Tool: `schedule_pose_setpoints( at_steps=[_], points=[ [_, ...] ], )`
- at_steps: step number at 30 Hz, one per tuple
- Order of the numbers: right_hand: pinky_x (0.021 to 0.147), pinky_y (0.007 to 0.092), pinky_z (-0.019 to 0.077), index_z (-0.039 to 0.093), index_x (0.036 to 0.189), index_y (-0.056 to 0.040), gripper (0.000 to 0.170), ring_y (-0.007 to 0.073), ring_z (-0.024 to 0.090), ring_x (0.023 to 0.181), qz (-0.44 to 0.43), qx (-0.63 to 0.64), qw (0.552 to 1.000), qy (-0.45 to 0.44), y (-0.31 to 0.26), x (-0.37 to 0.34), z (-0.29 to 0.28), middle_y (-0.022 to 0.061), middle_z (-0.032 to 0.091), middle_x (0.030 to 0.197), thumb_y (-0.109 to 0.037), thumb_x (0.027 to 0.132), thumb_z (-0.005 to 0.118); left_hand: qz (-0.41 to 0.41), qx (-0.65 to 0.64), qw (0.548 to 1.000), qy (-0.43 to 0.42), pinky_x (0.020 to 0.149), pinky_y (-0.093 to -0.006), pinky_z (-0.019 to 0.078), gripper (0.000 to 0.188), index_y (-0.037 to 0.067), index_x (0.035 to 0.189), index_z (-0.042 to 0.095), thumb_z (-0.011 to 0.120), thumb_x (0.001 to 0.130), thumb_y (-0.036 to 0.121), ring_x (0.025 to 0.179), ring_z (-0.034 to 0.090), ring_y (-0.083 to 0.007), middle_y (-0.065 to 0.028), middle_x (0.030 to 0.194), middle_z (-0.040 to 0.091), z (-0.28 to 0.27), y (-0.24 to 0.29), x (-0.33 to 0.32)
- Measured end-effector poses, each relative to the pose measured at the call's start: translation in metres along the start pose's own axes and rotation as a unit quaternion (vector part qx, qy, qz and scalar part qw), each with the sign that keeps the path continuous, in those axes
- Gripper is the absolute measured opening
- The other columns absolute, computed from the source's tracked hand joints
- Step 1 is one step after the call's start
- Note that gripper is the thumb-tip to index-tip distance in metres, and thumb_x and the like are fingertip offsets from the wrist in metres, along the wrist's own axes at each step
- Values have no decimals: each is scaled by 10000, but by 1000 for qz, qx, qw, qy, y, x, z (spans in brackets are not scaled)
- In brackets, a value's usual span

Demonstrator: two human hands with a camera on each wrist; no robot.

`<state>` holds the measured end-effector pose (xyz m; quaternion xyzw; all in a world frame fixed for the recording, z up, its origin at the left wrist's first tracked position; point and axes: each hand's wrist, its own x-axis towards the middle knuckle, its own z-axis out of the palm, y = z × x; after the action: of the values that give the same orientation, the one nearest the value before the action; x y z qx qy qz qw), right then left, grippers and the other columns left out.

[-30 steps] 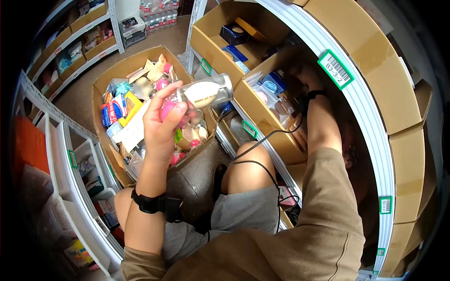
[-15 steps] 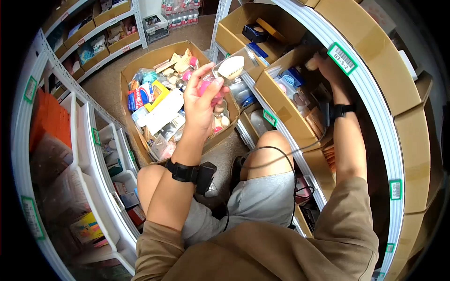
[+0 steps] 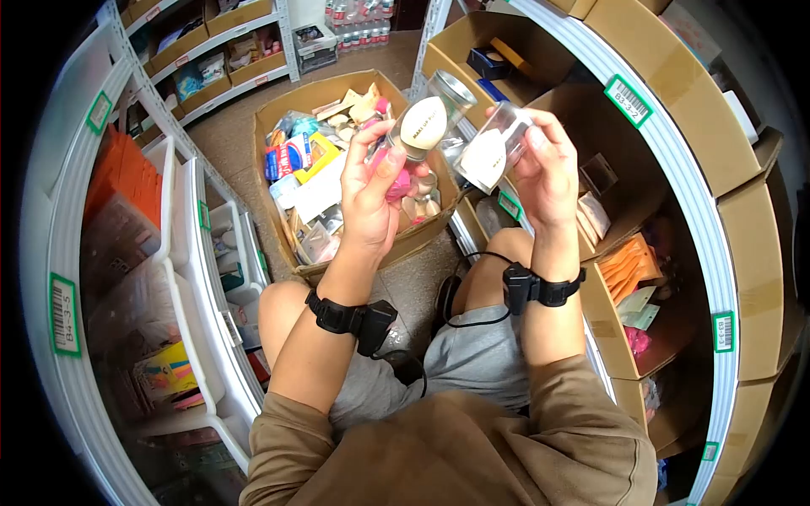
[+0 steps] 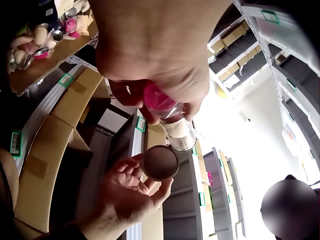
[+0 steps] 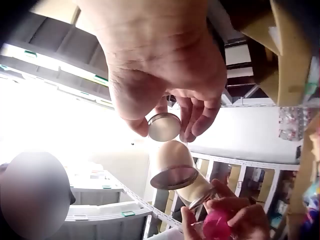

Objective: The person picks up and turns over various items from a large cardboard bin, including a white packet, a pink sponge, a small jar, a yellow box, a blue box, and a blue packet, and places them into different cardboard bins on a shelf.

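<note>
My left hand [image 3: 368, 202] holds a clear canister [image 3: 445, 99] with a cream oval label reading "MAKE UP", and a bright pink piece [image 3: 396, 175] shows between its fingers. Opposite it, my right hand [image 3: 547, 181] grips a second clear canister [image 3: 509, 126] with a similar pale label, by its sides between thumb and fingers. Both are raised and tilted close together over the knees. In the left wrist view the second canister's round end [image 4: 161, 162] faces the camera. From the right wrist, a metal-rimmed end [image 5: 164, 127] sits between thumb and fingers.
A large cardboard box [image 3: 333, 268] of mixed packets, puffs and canisters stands on the floor ahead. Shelves with open cardboard bins [image 3: 613, 325] line the right. White plastic bins [image 3: 187, 325] stand at left. A black cable [image 3: 472, 324] runs across the knees.
The right hand has come out of the shelf bin on the right and now holds a canister beside the left hand's one. The view has turned rightward; the left hand keeps its canister.
</note>
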<state>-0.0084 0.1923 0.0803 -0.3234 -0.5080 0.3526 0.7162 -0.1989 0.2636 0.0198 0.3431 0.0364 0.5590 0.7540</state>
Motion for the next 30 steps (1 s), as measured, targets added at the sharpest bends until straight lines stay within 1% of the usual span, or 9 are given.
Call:
schedule_pose_setpoints(
  at_steps=[13, 15, 17, 19, 20, 21, 25, 27, 30],
  points=[
    [879, 312, 519, 464, 1275, 7, 458, 192, 620, 1036, 5, 41, 996, 74, 6, -17, 0, 150, 629, 1164, -108, 888, 680, -3, 98, 995, 19, 694, -262, 545, 402, 59, 1263, 486, 674, 917, 135, 788, 679, -157, -111, 983, 681, 0, -3, 1],
    [870, 296, 514, 475, 1270, -6, 472, 166, 612, 1029, 14, -121, 989, 79, -7, -8, -17, 118, 630, 1130, -90, 865, 702, 0, 62, 998, 20, 742, -295, 575, 380, 57, 1271, 481, 638, 928, 104, 783, 676, -167, -124, 992, 672, 3, -6, 2],
    [844, 278, 522, 516, 1270, -9, 514, 146, 611, 1001, 4, -356, 932, 72, -30, 8, -43, 107, 638, 1115, -78, 806, 728, 4, 48, 998, 28, 692, -262, 554, 383, 60, 1283, 476, 627, 933, 101, 788, 672, -159, -123, 1027, 663, 4, -8, 2],
    [863, 307, 524, 567, 1235, 22, 527, 214, 646, 994, 62, -520, 851, 45, -59, 25, -57, 151, 652, 1100, -117, 758, 741, -9, 49, 998, 28, 640, -243, 520, 386, 58, 1294, 467, 615, 940, 101, 795, 669, -152, -127, 1065, 653, -3, -11, 2],
    [930, 331, 504, 567, 1278, 17, 558, 272, 644, 1057, 93, -672, 735, 4, -73, 35, -63, 189, 649, 1166, -153, 767, 714, -12, 54, 998, 29, 604, -238, 482, 385, 58, 1299, 461, 608, 946, 102, 789, 665, -147, -122, 1070, 650, -5, -14, 3],
    [911, 370, 511, 639, 1141, 51, 524, 339, 649, 1028, 90, -731, 676, -1, -70, 44, -86, 234, 662, 1088, -233, 710, 731, -16, 50, 998, 27, 604, -238, 482, 385, 58, 1299, 461, 608, 946, 102, 789, 665, -147, -122, 1070, 650, -4, -16, 3],
    [877, 377, 511, 630, 1142, 50, 514, 334, 655, 1004, 310, -780, 541, 55, -59, 90, -156, 233, 672, 1089, -255, 744, 744, -29, 38, 999, 26, 601, -243, 464, 402, 60, 1310, 450, 610, 945, 109, 788, 653, -143, -115, 1064, 648, 1, -23, 6],
    [807, 394, 524, 676, 1019, 39, 457, 324, 670, 915, 241, -849, 465, 71, -52, 104, -198, 213, 693, 963, -271, 700, 781, -47, 39, 998, 26, 603, -239, 462, 405, 58, 1311, 448, 610, 945, 115, 796, 653, -146, -118, 1069, 648, 4, -25, 7],
    [775, 394, 533, 701, 952, 2, 440, 316, 677, 857, -3, -864, 493, 103, -31, 100, -295, 176, 702, 878, -263, 627, 833, -60, 43, 997, 34, 604, -221, 460, 405, 60, 1306, 455, 614, 938, 117, 801, 650, -140, -112, 1082, 648, 4, -33, 8]
  ],
)
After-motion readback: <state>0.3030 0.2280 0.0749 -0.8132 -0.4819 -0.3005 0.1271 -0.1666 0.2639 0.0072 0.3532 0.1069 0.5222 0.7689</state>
